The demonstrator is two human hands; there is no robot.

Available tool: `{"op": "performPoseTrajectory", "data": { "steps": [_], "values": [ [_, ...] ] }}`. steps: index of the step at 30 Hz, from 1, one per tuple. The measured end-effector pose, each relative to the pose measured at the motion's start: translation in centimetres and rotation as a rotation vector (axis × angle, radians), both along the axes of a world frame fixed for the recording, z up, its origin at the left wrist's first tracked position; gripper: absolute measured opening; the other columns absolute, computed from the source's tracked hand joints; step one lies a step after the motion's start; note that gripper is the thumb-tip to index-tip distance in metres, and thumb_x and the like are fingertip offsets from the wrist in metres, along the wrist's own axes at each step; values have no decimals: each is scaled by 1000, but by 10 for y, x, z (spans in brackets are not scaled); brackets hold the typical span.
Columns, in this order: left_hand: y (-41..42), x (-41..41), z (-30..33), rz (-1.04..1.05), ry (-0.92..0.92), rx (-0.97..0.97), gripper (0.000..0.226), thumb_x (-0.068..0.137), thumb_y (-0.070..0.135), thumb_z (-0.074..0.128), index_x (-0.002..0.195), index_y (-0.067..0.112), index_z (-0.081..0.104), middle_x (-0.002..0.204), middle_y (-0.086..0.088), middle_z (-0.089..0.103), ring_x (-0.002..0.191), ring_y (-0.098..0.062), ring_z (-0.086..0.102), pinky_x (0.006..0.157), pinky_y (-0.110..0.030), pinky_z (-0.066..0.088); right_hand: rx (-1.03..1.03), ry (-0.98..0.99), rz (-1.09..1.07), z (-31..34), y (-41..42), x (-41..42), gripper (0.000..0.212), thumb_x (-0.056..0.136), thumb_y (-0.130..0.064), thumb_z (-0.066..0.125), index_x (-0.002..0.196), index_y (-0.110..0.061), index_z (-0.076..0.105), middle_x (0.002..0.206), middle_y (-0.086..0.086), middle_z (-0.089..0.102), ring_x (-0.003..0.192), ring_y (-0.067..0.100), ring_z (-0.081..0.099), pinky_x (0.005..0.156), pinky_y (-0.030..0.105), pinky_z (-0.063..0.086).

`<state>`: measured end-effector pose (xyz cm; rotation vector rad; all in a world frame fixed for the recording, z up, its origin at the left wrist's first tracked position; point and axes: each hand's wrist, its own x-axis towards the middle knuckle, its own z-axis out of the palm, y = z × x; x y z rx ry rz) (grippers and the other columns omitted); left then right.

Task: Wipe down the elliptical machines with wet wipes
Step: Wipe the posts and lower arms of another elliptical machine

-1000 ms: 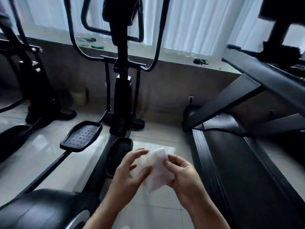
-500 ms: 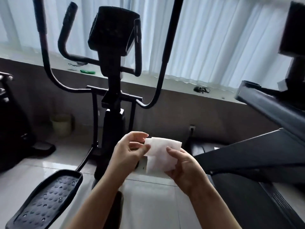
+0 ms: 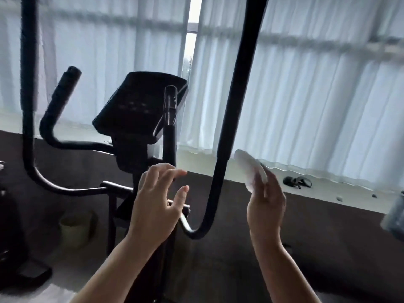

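Wet wipe [image 3: 251, 169] is held in the right hand [image 3: 265, 206], fingers curled round it, just right of the elliptical's upright swing handle [image 3: 231, 110]. Left hand [image 3: 156, 206] is empty, fingers spread, left of that bar.

1. One elliptical machine [image 3: 135, 149] in full view, with one console [image 3: 140, 106].
2. Two long swing handlebars [image 3: 231, 106] and two short fixed grips [image 3: 59, 101] on it.
3. Two hands: left hand [image 3: 157, 206] and right hand [image 3: 265, 206].
4. One wet wipe [image 3: 249, 169].
5. One pale bin [image 3: 74, 228] on the floor.
6. One dark tangle of something [image 3: 296, 182] on the sill, too blurry to tell what.
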<state>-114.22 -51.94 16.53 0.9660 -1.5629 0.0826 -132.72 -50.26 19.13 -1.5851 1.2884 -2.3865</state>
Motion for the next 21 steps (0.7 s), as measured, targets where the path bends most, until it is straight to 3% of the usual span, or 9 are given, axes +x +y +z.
{"op": "performPoseTrajectory", "data": {
  "steps": [2, 4, 6, 9, 12, 14, 15, 18, 21],
  "values": [
    [-32, -5, 13, 62, -13, -125, 27, 85, 27, 69, 111, 22, 65, 118, 4, 52, 110, -16, 49, 91, -24, 40, -223, 210, -133, 32, -42, -11, 31, 95, -2, 52, 122, -14, 63, 125, 3, 65, 119, 10, 60, 102, 23, 46],
    [-61, -7, 25, 119, -26, -202, 33, 86, 35, 57, 115, 20, 63, 125, 0, 49, 119, -20, 46, 95, -42, 47, -381, 500, -269, 63, -78, -19, 35, 91, 8, 54, 123, -3, 64, 130, 12, 62, 125, 25, 57, 109, 34, 42],
    [-95, -4, 35, 155, -53, -259, 37, 86, 33, 58, 120, 18, 60, 134, -6, 49, 130, -24, 41, 104, -52, 41, -410, 897, -415, 82, -113, -26, 33, 85, 8, 61, 116, 0, 68, 125, 15, 65, 122, 31, 58, 113, 41, 37],
    [-140, -2, 25, 192, -225, -296, 52, 83, 22, 74, 130, 20, 53, 149, -13, 41, 142, -31, 31, 112, -56, 31, -299, 1366, -532, 59, -144, -41, 18, 91, 1, 59, 103, -2, 72, 117, 10, 69, 122, 25, 57, 115, 37, 32],
    [-173, -6, 3, 201, -372, -352, 63, 77, 19, 78, 134, 19, 51, 154, -13, 35, 146, -32, 24, 115, -57, 23, -38, 1516, -521, 18, -145, -55, 47, 108, -21, 26, 123, 3, 63, 135, 8, 60, 131, 12, 50, 111, 39, 41],
    [-188, -9, -6, 227, -385, -424, 53, 80, 14, 78, 129, 18, 56, 149, -13, 44, 145, -35, 26, 115, -60, 24, 14, 1663, -464, 8, -139, -56, 57, 107, -37, 20, 144, 5, 33, 152, 14, 37, 137, -5, 35, 114, 26, 33],
    [-194, -9, -7, 243, -380, -471, 45, 83, 11, 75, 125, 16, 61, 146, -11, 49, 144, -37, 28, 116, -59, 24, -4, 1720, -410, 7, -141, -56, 58, 106, -36, 21, 145, 6, 30, 153, 19, 34, 135, -10, 34, 114, 20, 30],
    [-206, -9, -8, 263, -356, -564, 27, 91, 1, 62, 114, 13, 71, 139, -9, 57, 140, -40, 33, 118, -54, 21, 51, 1936, -479, 30, -142, -51, 41, 107, -11, 30, 112, -2, 69, 119, 14, 68, 120, 16, 60, 118, 32, 26],
    [-209, -12, -7, 249, -329, -609, 35, 101, 1, 42, 104, 12, 75, 134, -8, 61, 137, -40, 36, 114, -57, 28, -92, 1963, -585, 45, -153, -54, 44, 105, -8, 30, 98, -8, 74, 112, 8, 71, 116, 25, 63, 121, 37, 13]
  ]
}}
